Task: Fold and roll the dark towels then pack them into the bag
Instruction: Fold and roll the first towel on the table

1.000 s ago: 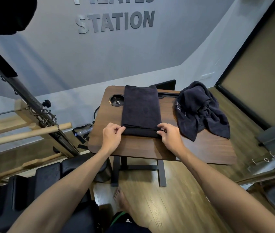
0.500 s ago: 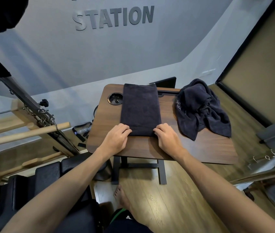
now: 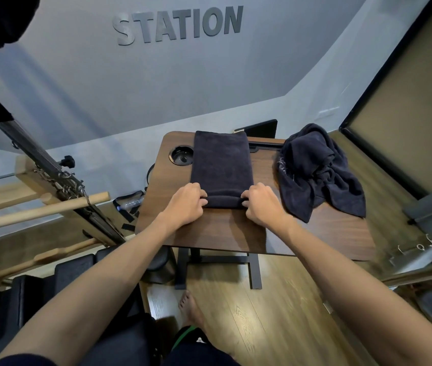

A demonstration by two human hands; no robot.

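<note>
A dark towel (image 3: 221,162), folded into a long strip, lies lengthwise on the brown table (image 3: 238,231). Its near end is turned up into a small roll. My left hand (image 3: 187,204) grips the left end of that roll with curled fingers. My right hand (image 3: 261,203) grips the right end the same way. A second dark towel (image 3: 315,170) lies crumpled in a heap on the table's right side, apart from both hands. No bag is in view.
A round cup holder (image 3: 182,157) is sunk into the table left of the folded towel. A black device (image 3: 258,128) stands at the table's far edge. Pilates equipment with wooden bars (image 3: 38,212) and springs stands to the left. My bare foot (image 3: 192,310) rests on the wood floor.
Both hands have curled the towel's near edge over and pushed it forward, so a small roll now stands where the flat end lay.
</note>
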